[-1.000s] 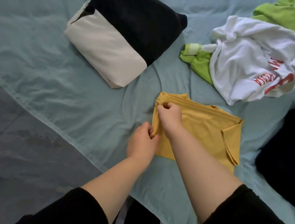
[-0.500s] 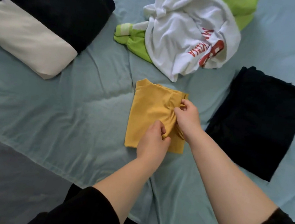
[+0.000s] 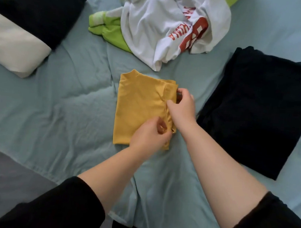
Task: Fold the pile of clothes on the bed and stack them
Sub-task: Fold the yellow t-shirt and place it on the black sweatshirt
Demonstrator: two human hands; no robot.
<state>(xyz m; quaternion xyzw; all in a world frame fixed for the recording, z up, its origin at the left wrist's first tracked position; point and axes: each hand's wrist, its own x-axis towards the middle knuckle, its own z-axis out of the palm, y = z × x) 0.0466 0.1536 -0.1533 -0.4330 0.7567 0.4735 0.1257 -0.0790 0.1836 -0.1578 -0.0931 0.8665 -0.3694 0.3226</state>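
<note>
One second before, the yellow shirt [image 3: 139,105] had lain wider, with a sleeve flap out at its right side and both hands at its left edge. In the present frame it was a narrow upright rectangle on the blue sheet [image 3: 55,105], collar end away from the person, as it had already been half a second before. Both hands had stayed on its right edge since then. The left hand [image 3: 149,137] pinched the bunched cloth at the lower right corner between thumb and curled fingers. The right hand [image 3: 182,107] gripped the same edge higher up, fingers curled over the fold near the top right corner. The two hands sat close together, the right just beyond the left.

Counted: two hands, both on the shirt, and two black sleeves [image 3: 61,208] pushed up the forearms. There was one yellow shirt. Beyond the yellow shirt lay one crumpled white shirt [image 3: 154,23] with red print, unfolded. One green garment [image 3: 109,30] stuck out from under it, beyond and left of the yellow shirt; a second green patch showed at the top edge, and whether it belonged to the same piece could not be told. One folded black garment [image 3: 259,108] lay flat just right of the yellow shirt. Well to its left lay one black and cream bundle [image 3: 11,47].
</note>
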